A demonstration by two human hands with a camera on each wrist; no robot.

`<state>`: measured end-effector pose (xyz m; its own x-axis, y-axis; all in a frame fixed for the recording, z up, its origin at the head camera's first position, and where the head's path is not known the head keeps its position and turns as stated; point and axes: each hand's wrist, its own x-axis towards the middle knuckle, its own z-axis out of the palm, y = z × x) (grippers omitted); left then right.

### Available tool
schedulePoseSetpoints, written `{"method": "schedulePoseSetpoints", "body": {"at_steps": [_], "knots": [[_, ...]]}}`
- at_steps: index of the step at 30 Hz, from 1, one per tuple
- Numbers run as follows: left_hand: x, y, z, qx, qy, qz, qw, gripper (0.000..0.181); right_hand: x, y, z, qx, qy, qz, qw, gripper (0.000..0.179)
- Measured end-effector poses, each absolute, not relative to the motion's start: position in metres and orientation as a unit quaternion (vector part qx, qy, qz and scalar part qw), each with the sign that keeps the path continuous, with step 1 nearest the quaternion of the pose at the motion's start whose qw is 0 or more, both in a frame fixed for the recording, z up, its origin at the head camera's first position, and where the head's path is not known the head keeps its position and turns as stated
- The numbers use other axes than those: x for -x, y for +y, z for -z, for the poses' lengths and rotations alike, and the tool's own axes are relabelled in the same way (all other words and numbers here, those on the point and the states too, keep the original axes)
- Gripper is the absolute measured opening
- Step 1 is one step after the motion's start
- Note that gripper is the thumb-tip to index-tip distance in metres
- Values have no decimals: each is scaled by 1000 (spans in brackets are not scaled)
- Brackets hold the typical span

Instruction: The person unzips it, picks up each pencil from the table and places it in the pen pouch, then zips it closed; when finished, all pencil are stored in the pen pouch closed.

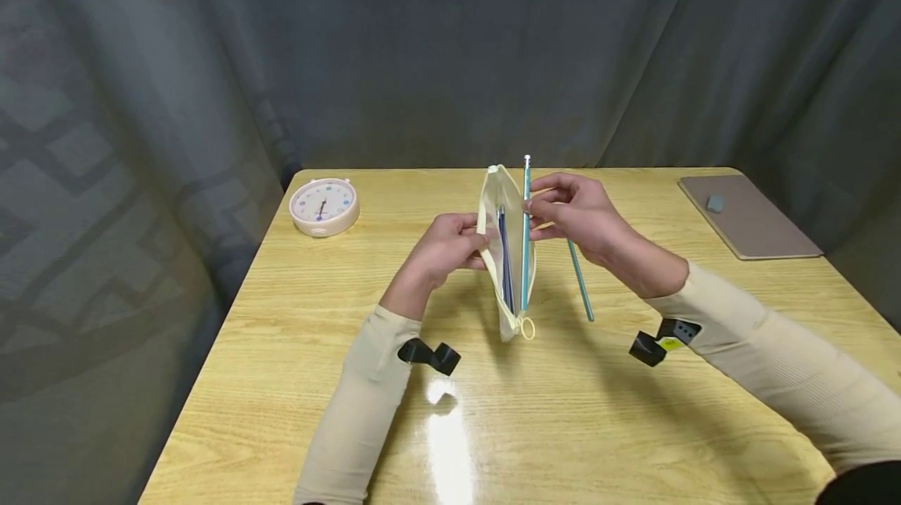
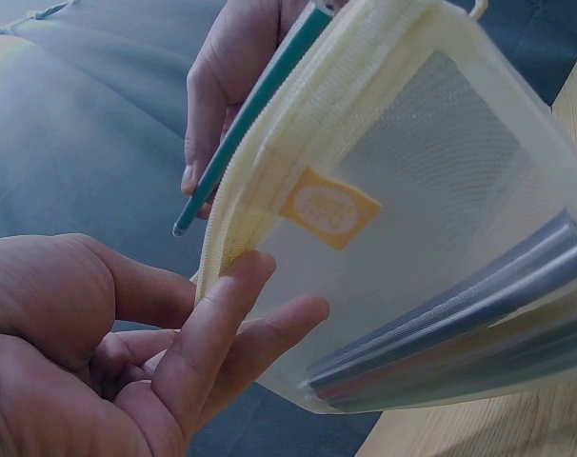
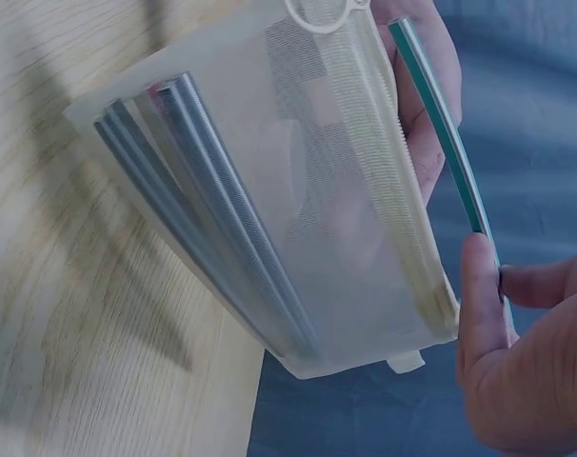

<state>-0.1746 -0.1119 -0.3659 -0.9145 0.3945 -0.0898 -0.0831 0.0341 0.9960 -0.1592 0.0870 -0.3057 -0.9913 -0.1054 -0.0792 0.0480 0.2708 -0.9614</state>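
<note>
My left hand (image 1: pixel 446 243) pinches one side of a cream, see-through zip pouch (image 1: pixel 515 243), which stands on edge above the table with its mouth unzipped. Inside lie several dark blue and greyish pencils (image 3: pixel 222 181), seen through the mesh wall. Between thumb and fingers, my right hand (image 1: pixel 577 216) holds a teal pencil (image 1: pixel 525 263) with a white-tipped upper end. That pencil runs along the pouch's open edge, outside the zip in both wrist views. An orange label (image 2: pixel 331 207) shows on the pouch. Another teal pencil (image 1: pixel 581 286) is on the table below my right hand.
A round white-faced clock (image 1: pixel 324 206) sits at the back left of the wooden table (image 1: pixel 281 380). Back right, a taupe notebook (image 1: pixel 767 223) carries a small grey-blue block (image 1: pixel 715 203). Dark curtains (image 1: pixel 436 59) hang behind the table.
</note>
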Motion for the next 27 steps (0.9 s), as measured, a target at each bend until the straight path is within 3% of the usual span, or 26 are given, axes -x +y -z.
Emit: {"method": "schedulePoseSetpoints", "body": {"at_steps": [15, 27], "knots": [[174, -112, 364, -114, 699, -685, 173, 37, 157, 82, 309, 34, 799, 601, 18, 40], [172, -111, 364, -110, 697, -686, 177, 36, 154, 82, 313, 31, 800, 599, 30, 39]]}}
